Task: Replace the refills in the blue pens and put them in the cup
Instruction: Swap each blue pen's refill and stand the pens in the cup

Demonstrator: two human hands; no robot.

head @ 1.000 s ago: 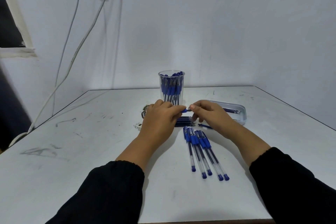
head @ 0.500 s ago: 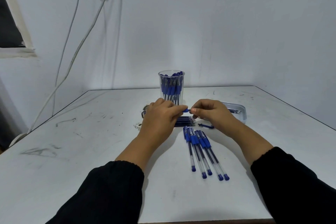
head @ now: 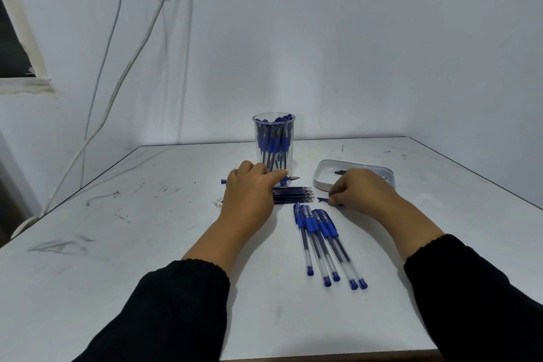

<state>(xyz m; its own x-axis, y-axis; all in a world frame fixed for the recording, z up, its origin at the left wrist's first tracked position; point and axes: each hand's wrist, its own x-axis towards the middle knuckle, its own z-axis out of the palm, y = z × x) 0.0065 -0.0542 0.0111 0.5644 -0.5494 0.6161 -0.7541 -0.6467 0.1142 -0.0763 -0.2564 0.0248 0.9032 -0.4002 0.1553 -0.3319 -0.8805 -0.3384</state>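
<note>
Risk: left hand (head: pixel 249 194) grips the uncapped pen (head: pixel 289 179) while right hand (head: pixel 357 192) pinches the cap (head: pixel 323 200); the exposed tip could smear the table (head: pixel 147 244).

The surface (head: pixel 164 244) is white, marked with grey and black scuffs. The cup (head: pixel 273 138) is clear, showing blue-gripped pens inside. The loose pens (head: pixel 323 241) near the right have clear barrels with blue caps and blue end plugs. The refills (head: pixel 291 195) are dark blue. The tray (head: pixel 326 173) is white with a clear, greyish rim. Both sleeves (head: pixel 176 308) are plain black. The wall (head: pixel 352 67) is pale blue-white, and the cables (head: pixel 117 53) are white.
</note>
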